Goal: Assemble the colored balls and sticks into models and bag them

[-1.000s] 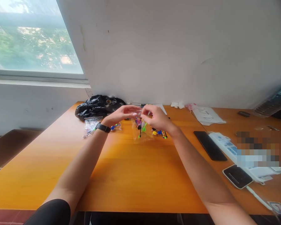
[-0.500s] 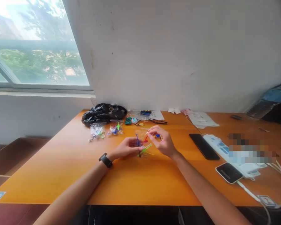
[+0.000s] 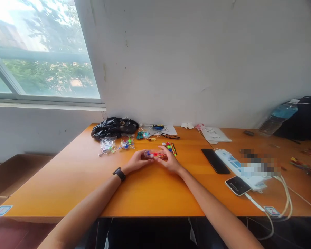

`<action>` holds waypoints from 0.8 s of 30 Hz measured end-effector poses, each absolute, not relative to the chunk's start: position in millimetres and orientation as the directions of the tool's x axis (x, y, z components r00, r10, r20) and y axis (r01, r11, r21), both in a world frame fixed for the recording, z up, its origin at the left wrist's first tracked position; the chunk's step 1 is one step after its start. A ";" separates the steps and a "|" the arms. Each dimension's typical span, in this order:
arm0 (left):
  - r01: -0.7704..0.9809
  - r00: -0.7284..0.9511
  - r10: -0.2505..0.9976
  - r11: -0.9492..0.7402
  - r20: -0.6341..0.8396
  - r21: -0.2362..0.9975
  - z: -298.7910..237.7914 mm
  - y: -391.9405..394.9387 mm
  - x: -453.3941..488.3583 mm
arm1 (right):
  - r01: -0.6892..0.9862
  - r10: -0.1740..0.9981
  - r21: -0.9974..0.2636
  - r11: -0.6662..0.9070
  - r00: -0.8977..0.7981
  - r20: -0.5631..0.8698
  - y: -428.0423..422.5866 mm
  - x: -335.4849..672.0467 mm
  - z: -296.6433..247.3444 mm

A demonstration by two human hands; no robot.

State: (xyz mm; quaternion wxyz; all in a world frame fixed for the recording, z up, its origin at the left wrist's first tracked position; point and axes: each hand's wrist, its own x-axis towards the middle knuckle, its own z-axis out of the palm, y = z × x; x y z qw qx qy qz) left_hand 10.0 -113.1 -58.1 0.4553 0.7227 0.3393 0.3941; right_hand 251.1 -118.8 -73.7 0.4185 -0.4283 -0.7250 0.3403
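Note:
Between my hands is a clear plastic bag [image 3: 154, 154] with small red and blue plastic pieces in it. My left hand [image 3: 137, 162] grips its left end, thumb in front. My right hand [image 3: 170, 162] holds the right end, its thumb and fingers curled round the plastic. Just beyond the right fingers lie loose small pieces [image 3: 169, 147], green, red and yellow among them. Two filled clear bags with coloured plastic parts rest to the left: one bag [image 3: 107, 146] at the far left and another bag [image 3: 126, 142] beside it.
A black plastic bag [image 3: 114, 128] lies against the wall. Behind my hands are a green item [image 3: 140, 135], a round white item [image 3: 146, 135] and a black cable [image 3: 171, 136]. On the right are a black phone [image 3: 215, 161], a white power strip [image 3: 243, 169] and a white-edged device [image 3: 237, 185].
The coloured pieces that stood out between my hands now lie within the clear bag. My right hand has come down and closed on the bag's right end. The view has shifted slightly.

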 end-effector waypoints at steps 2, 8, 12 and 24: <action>0.169 0.462 0.841 -0.397 0.284 0.902 -58.8 -114.0 10.4 | 0.330 0.904 -0.851 0.408 -0.276 0.327 -118.7 247.0 -74.4; 0.162 0.439 0.825 -0.463 0.357 0.871 -63.4 -116.0 15.4 | 0.302 0.892 -0.843 0.446 -0.228 0.390 -118.7 245.5 -69.4; 0.247 0.470 0.827 -0.458 0.308 0.854 -70.1 -111.1 13.5 | 0.280 0.904 -0.882 0.380 -0.315 0.289 -118.8 245.1 -72.3; 0.149 0.399 0.848 -0.435 0.349 0.888 -67.5 -112.6 10.0 | 0.189 0.884 -0.913 0.362 -0.381 0.272 -123.3 240.1 -67.4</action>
